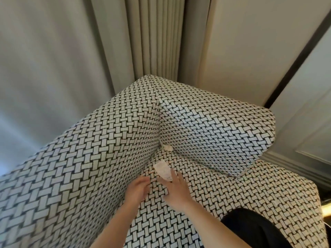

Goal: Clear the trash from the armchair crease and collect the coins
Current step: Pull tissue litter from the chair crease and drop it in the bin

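The armchair (223, 126) is covered in black-and-white woven fabric. A crumpled pale wad (168, 148) sits wedged in the corner where the back, arm and seat meet. A white paper slip (163, 170) lies on the seat along the crease. My right hand (176, 189) rests flat on the seat, its fingertips touching the slip's near end. My left hand (137, 189) presses against the chair's left inner wall by the crease, fingers together and partly tucked in. No coins are visible.
Pale curtains (152, 42) hang behind the chair, with a wall and dark-trimmed panelling (304, 122) to the right. A black item (250, 228) lies on the seat at the front right, beside my right forearm.
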Demonstrator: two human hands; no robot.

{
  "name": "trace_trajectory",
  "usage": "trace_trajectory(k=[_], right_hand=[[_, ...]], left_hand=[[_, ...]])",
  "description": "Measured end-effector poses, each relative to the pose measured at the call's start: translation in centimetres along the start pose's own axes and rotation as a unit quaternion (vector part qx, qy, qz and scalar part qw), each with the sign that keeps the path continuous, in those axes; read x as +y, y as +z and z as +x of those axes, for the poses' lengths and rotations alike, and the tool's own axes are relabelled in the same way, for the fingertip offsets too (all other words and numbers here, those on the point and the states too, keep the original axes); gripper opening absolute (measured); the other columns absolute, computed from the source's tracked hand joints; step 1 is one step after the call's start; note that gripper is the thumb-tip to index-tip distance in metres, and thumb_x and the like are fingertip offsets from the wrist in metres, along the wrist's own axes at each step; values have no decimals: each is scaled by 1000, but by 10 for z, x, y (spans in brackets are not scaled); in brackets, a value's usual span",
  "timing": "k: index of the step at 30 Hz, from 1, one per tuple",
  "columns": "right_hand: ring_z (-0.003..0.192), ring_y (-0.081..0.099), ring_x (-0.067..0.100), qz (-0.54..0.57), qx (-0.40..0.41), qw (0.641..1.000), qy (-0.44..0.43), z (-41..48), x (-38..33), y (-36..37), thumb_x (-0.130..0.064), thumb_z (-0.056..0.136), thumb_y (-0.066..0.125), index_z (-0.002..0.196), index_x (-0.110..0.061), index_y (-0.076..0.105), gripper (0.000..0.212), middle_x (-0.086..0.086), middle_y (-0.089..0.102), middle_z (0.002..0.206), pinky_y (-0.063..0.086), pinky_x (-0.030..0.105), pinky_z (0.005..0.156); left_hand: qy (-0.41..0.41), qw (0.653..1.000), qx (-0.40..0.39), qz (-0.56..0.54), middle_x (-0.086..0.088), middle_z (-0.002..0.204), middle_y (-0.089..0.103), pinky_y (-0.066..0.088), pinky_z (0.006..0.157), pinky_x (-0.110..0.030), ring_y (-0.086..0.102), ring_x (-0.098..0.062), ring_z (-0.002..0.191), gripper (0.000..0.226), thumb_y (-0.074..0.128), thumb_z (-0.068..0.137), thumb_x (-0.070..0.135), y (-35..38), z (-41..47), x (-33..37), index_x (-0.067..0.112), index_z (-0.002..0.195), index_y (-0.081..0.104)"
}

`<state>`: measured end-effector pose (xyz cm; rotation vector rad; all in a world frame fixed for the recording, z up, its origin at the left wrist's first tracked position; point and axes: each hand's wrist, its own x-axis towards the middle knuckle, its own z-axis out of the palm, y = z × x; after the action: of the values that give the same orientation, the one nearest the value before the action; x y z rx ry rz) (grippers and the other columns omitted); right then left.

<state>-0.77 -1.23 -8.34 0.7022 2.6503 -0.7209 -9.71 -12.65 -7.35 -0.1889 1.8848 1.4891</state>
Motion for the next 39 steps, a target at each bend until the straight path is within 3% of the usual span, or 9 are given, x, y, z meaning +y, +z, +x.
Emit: trace_trajectory(k=[5,14,18,20,24,28,32,35,39], right_hand=[[141,-23,31,-82,-59,995,-20,7,1,19,-21,94,47,145,-49,4,72,7,-28,153,-7,50,115],[144,13,11,-16,-6,998,-61,-14,36,6,-25,97,44,151,-19,9,64,-8,-6,159,13,23,114],[84,57,-4,131,38,990,-26,-28,49,-13,-22,96,50,147,-22,29,55,-2,21,156,47,11,81],[87,67,19,203,59,977,-3,-36,59,-23,-19,94,53,141,-22,40,49,-1,35,149,56,24,78],[113,60,21,269,95,958,15,-54,79,-47,-14,91,58,127,-24,56,38,0,55,132,51,24,92],[102,59,-2,319,141,937,12,-69,91,-69,-9,88,61,103,-39,63,33,-21,62,103,51,26,92],[90,66,7,376,162,912,35,-73,100,-73,-8,87,61,97,-37,69,32,-14,62,103,57,36,82],[89,60,-10,436,180,881,43,-68,103,-73,-9,86,62,98,-33,70,28,-8,61,112,51,11,65],[102,54,-7,516,192,833,60,-64,105,-76,-10,86,63,99,-33,71,27,-11,63,111,44,6,65]], left_hand=[[9,1000,0,5,2,103,66,48,77,-28,61,-16,94,16,57,90,10,-19,1,-13,24,93,65],[17,1000,13,3,2,110,63,47,72,-23,61,-12,89,14,57,89,11,-14,3,-14,20,95,67],[99,987,7,127,0,127,56,44,92,-25,53,-10,105,27,51,92,8,1,7,-18,18,115,61],[146,961,20,234,-1,140,43,34,107,-31,41,-15,123,46,52,89,4,11,16,-18,17,132,48],[221,899,49,375,-2,152,21,14,118,-36,18,-23,139,70,54,85,5,25,36,-5,16,147,22],[180,890,21,419,-9,154,18,13,118,-33,16,-23,142,65,48,89,6,37,46,-6,8,147,18],[209,887,33,411,-7,155,19,9,117,-25,13,-18,144,55,43,93,3,45,39,-21,5,145,26],[232,907,-7,352,-4,153,27,13,116,-23,19,-14,142,52,44,92,-3,52,28,-27,7,142,35],[250,918,-26,306,-1,143,43,22,108,-13,35,-11,135,48,48,89,-7,66,16,-32,10,134,49]])
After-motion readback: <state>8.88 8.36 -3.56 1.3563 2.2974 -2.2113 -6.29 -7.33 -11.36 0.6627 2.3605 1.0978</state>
